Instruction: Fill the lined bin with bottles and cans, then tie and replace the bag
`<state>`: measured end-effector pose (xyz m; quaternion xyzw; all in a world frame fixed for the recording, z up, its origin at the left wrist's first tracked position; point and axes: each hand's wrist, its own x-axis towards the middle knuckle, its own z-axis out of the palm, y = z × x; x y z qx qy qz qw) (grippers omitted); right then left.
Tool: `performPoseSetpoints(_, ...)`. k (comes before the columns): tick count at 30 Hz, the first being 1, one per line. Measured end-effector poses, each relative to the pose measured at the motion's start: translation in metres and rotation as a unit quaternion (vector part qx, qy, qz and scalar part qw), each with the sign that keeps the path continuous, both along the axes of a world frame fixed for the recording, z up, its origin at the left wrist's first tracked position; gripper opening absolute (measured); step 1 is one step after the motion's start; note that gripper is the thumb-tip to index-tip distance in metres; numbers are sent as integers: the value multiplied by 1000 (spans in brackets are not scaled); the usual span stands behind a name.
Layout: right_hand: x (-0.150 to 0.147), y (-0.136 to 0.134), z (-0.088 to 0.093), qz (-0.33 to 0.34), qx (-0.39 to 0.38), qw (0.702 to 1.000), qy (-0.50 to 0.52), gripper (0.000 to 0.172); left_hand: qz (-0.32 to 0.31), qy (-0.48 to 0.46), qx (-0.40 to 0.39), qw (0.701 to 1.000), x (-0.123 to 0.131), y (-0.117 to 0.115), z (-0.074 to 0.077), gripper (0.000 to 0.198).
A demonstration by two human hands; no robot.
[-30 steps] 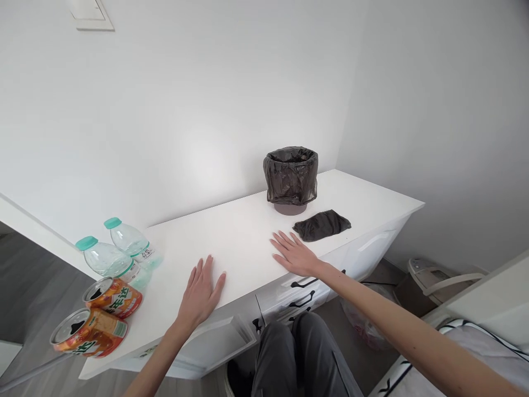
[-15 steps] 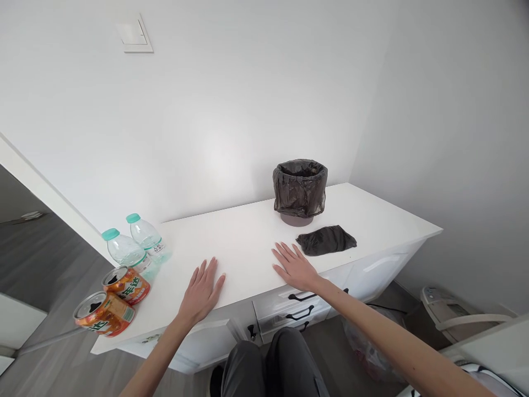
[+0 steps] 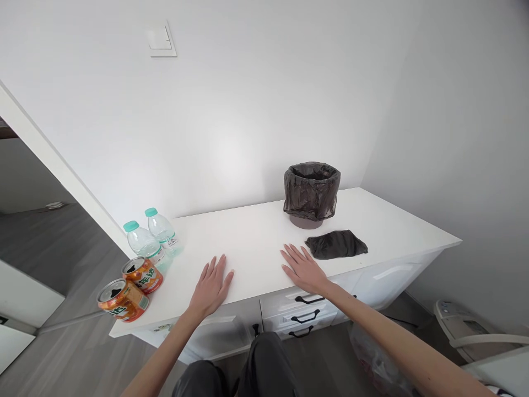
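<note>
The left hand [image 3: 211, 289] and the right hand [image 3: 305, 271] lie palm down and well apart on the white cabinet top [image 3: 243, 242], near its front edge, fingers spread and straight; a flat black plastic bundle [image 3: 336, 244] lies just beside the right fingertips; behind it, near the wall [image 3: 231, 110], stands a small bin [image 3: 312, 196] lined with a dark bag folded over its rim; at the left end two open orange cans [image 3: 126, 302] stand before two clear bottles [image 3: 142, 242] with teal caps.
</note>
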<state>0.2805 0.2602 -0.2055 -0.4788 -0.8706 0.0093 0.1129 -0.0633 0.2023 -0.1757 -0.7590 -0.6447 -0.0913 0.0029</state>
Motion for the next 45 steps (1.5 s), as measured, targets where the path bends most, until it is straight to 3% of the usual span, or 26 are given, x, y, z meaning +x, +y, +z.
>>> performPoseSetpoints(6,-2,-2,0,3,-1,1000,-2,64,-2,-3,8,1000,0,-3,1,76)
performPoseSetpoints(12,-6,-5,3,2,-23,1000,14,66,-12,4,56,998,-5,-5,-8,68)
performPoseSetpoints(18,-7,-4,-6,-11,-45,997,57,71,-12,8,53,999,-6,-8,-14,67)
performPoseSetpoints(27,-17,3,-24,-160,-62,977,126,69,-8,-3,71,997,-3,-8,-23,64)
performPoseSetpoints(35,-20,-2,-27,-134,14,985,107,62,-14,-18,103,994,-4,-7,-28,63)
performPoseSetpoints(41,-23,1,-31,-139,28,986,83,65,-30,-31,158,987,-9,-6,-36,62)
performPoseSetpoints(45,-24,0,-39,-134,30,987,83,66,-27,-16,151,988,-12,-9,-40,60)
